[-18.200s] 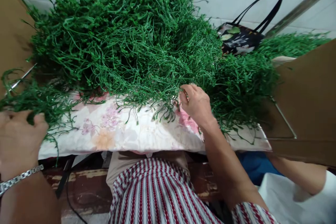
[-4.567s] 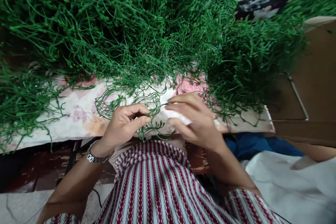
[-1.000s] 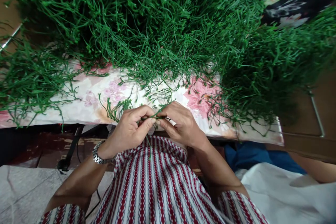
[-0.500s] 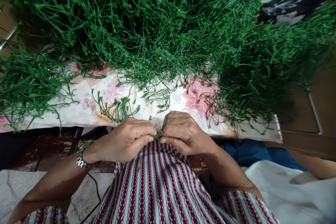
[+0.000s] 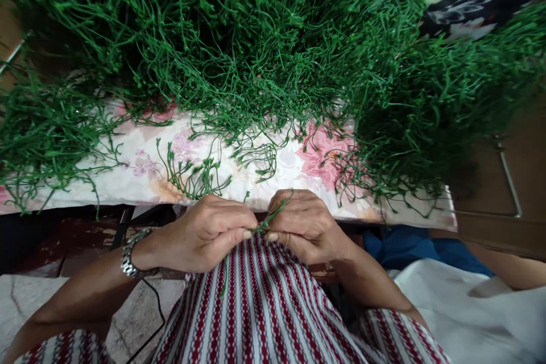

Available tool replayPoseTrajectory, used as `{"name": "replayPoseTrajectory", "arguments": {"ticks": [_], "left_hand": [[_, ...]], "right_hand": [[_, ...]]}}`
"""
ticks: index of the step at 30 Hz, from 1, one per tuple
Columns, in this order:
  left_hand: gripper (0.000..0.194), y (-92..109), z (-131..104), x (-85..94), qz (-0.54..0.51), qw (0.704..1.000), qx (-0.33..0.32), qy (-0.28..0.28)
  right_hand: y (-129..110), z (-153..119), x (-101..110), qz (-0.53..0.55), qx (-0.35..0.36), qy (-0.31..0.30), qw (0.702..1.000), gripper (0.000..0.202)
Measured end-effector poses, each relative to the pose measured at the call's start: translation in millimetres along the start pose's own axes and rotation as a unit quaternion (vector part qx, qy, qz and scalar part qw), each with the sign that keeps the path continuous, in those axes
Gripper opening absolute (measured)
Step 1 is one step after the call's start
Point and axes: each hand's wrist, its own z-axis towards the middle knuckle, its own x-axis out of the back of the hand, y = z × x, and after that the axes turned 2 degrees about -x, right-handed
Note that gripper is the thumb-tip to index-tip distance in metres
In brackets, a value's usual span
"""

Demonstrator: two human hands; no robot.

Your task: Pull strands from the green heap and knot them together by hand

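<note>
Green stems, thin and tangled, make one big heap (image 5: 222, 34) at twelve o'clock, its loose ends spilling toward me and its bulk running round to three. Next in size comes my striped shirt (image 5: 251, 307), red and white, filling six o'clock below my hands. Between the two lies a flowered cloth (image 5: 281, 182), pale with pink and purple blooms, its near edge running just beyond my knuckles. At four o'clock somebody's white cloth (image 5: 473, 313) shows, and brown cardboard (image 5: 529, 182) stands at three, past the heap's right end. A smaller pile (image 5: 46, 136) of the same green stuff sits at nine, and a black flowered bag (image 5: 473, 3) rests against the greenery at two. Blue cloth (image 5: 426, 250) shows at four, between the cardboard and the white. My left hand (image 5: 213, 233), toward half past seven, and my right hand (image 5: 301, 224), at five, almost meet tip to tip, each pinched narrow, thumb pressed to curled fingers, both gripping one green stem (image 5: 275, 215). Just beyond my left knuckles a small bunch (image 5: 200, 182) of stems lies fanned over the cloth; its lower ends go behind that hand, so I cannot tell whether I hold them too. A silver watch (image 5: 131, 253) circles my left wrist at eight. Smallest, a single strand (image 5: 223, 278) hangs below my left hand, in front of the shirt.
</note>
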Motion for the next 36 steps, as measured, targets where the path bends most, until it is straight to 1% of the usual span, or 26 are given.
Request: {"name": "replayPoseTrajectory", "arguments": {"ticks": [2, 5, 8, 9, 10, 12, 13, 14, 16, 17, 18, 19, 20, 21, 22, 23, 25, 26, 27, 29, 30, 32, 34, 36], "left_hand": [[0.014, 0.4, 0.5, -0.6, -0.004, 1.000, 0.001, 0.002], [0.016, 0.5, 1.1, -1.4, -0.006, 1.000, 0.013, 0.003], [0.017, 0.5, -1.8, 2.5, -0.012, 1.000, 0.025, 0.007], [0.017, 0.6, -3.9, 5.5, -0.023, 0.999, 0.030, 0.013], [0.017, 0.6, -6.2, 9.0, -0.040, 0.998, 0.039, 0.029], [0.016, 0.4, -10.0, 16.0, -0.078, 0.991, 0.067, 0.086], [0.015, 0.0, -10.6, 18.3, -0.093, 0.985, 0.084, 0.123], [0.014, -0.7, -10.1, 19.3, -0.093, 0.979, 0.102, 0.147], [0.011, -3.0, -5.9, 17.0, -0.078, 0.978, 0.134, 0.141], [0.010, -4.7, -2.8, 14.1, -0.078, 0.974, 0.158, 0.140], [0.009, -6.6, 0.5, 10.5, -0.086, 0.967, 0.184, 0.155], [0.008, -8.7, 3.5, 6.6, -0.100, 0.957, 0.210, 0.173], [0.008, -10.7, 6.2, 2.5, -0.118, 0.947, 0.230, 0.190], [0.008, -12.4, 8.3, -1.5, -0.136, 0.939, 0.243, 0.203], [0.008, -13.6, 9.9, -5.4, -0.154, 0.933, 0.250, 0.209], [0.009, -14.3, 11.1, -9.1, -0.170, 0.929, 0.252, 0.210], [0.012, -14.4, 12.5, -15.5, -0.199, 0.925, 0.249, 0.206], [0.014, -14.0, 13.0, -18.0, -0.210, 0.924, 0.248, 0.200], [0.015, -13.7, 13.3, -20.0, -0.217, 0.924, 0.247, 0.194], [0.015, -13.0, 13.8, -22.0, -0.209, 0.931, 0.242, 0.178], [0.015, -12.8, 13.9, -22.0, -0.187, 0.939, 0.236, 0.168], [0.014, -11.5, 13.4, -20.3, -0.122, 0.961, 0.209, 0.135], [0.014, -8.4, 10.8, -16.6, -0.063, 0.981, 0.167, 0.074], [0.015, -3.8, 5.1, -10.3, -0.033, 0.992, 0.123, 0.011]], "right_hand": [[-0.7, 0.1, -1.8, 0.006, 0.004, 0.009, 1.000, 0.020], [-1.8, 0.2, -7.5, 0.020, 0.006, 0.043, 0.999, 0.016], [-2.4, -2.7, -8.3, 0.047, -0.014, 0.073, 0.996, 0.012], [-2.0, -4.8, -5.8, 0.061, -0.027, 0.097, 0.993, 0.010], [-1.0, -7.2, -2.0, 0.074, -0.042, 0.136, 0.987, 0.010], [2.3, -12.0, 7.5, 0.083, -0.074, 0.221, 0.969, 0.010], [4.3, -13.9, 12.0, 0.077, -0.088, 0.244, 0.963, 0.010], [6.0, -15.1, 15.6, 0.065, -0.102, 0.232, 0.965, 0.010], [7.6, -15.6, 19.5, 0.032, -0.130, 0.199, 0.971, 0.010], [6.8, -15.0, 20.1, 0.010, -0.141, 0.209, 0.968, 0.011], [4.9, -14.1, 20.0, -0.014, -0.146, 0.237, 0.960, 0.011], [1.9, -13.0, 19.2, -0.040, -0.136, 0.274, 0.951, 0.012], [-1.7, -11.5, 17.8, -0.067, -0.117, 0.297, 0.945, 0.012], [-5.5, -9.8, 15.6, -0.092, -0.090, 0.295, 0.947, 0.011], [-8.7, -7.6, 12.5, -0.117, -0.063, 0.271, 0.953, 0.009], [-10.8, -5.0, 8.4, -0.139, -0.045, 0.235, 0.961, 0.010], [-10.3, 0.6, -1.8, -0.170, -0.048, 0.169, 0.970, 0.016], [-7.6, 3.0, -7.1, -0.175, -0.062, 0.157, 0.970, 0.020], [-4.0, 5.0, -12.0, -0.175, -0.073, 0.157, 0.969, 0.020], [3.7, 6.7, -18.8, -0.170, -0.087, 0.163, 0.968, 0.013], [6.6, 6.7, -20.3, -0.172, -0.088, 0.157, 0.969, 0.010], [8.4, 5.5, -19.1, -0.180, -0.078, 0.111, 0.974, 0.016], [4.8, 3.2, -12.8, -0.175, -0.055, 0.040, 0.982, 0.026], [-3.2, -0.5, -2.4, -0.149, -0.028, -0.029, 0.988, 0.030]]}}
